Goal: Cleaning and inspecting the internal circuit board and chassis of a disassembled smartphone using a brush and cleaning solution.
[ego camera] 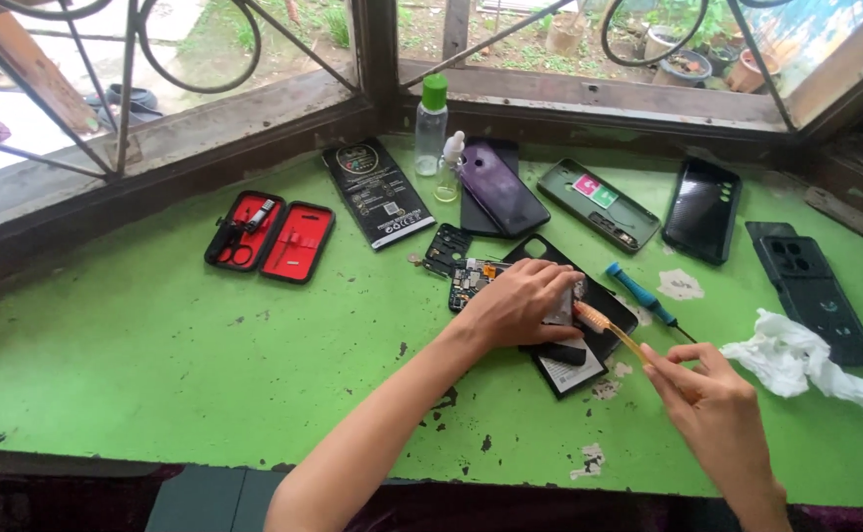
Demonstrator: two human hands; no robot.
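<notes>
My left hand (522, 302) lies flat on an opened phone (566, 328) with its circuit board exposed, pressing it against the green table (155, 345). My right hand (712, 399) pinches the handle of an orange toothbrush (609, 329), whose bristle end rests on the phone next to my left fingers. A flat battery (571, 365) pokes out from under the phone toward me.
A blue screwdriver (642, 296) and crumpled white tissue (796, 357) lie to the right. Farther back are a red open tool case (272, 235), a black package (376, 192), a green-capped bottle (431, 123), a dropper bottle (449, 166), phone backs and cases (597, 204), and barred windows.
</notes>
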